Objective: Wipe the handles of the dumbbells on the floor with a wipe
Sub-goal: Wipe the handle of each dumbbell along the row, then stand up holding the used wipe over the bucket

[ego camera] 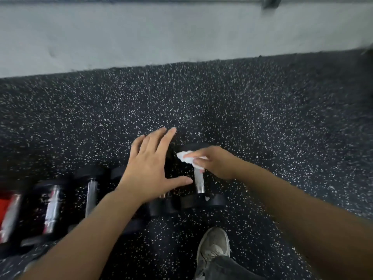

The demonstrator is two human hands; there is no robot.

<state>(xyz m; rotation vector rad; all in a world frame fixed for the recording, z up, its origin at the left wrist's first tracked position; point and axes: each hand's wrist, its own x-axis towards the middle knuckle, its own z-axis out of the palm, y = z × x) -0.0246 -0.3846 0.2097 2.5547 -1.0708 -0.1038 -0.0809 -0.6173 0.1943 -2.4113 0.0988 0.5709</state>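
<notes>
Several black dumbbells with chrome handles lie in a row on the speckled rubber floor. My right hand (214,161) is shut on a crumpled white wipe (188,157) and presses it on the far end of the rightmost dumbbell's handle (198,183). My left hand (150,168) hovers open, fingers spread, over the neighbouring dumbbell (161,207) and hides most of it; its thumb reaches toward the rightmost handle. Further left lie a dumbbell (90,196) and another one (52,209), both blurred.
A red-ended dumbbell (9,215) sits at the far left edge. My grey shoe (214,245) stands just behind the rightmost dumbbell. A pale wall base (181,37) runs along the far side of the black speckled floor (282,118).
</notes>
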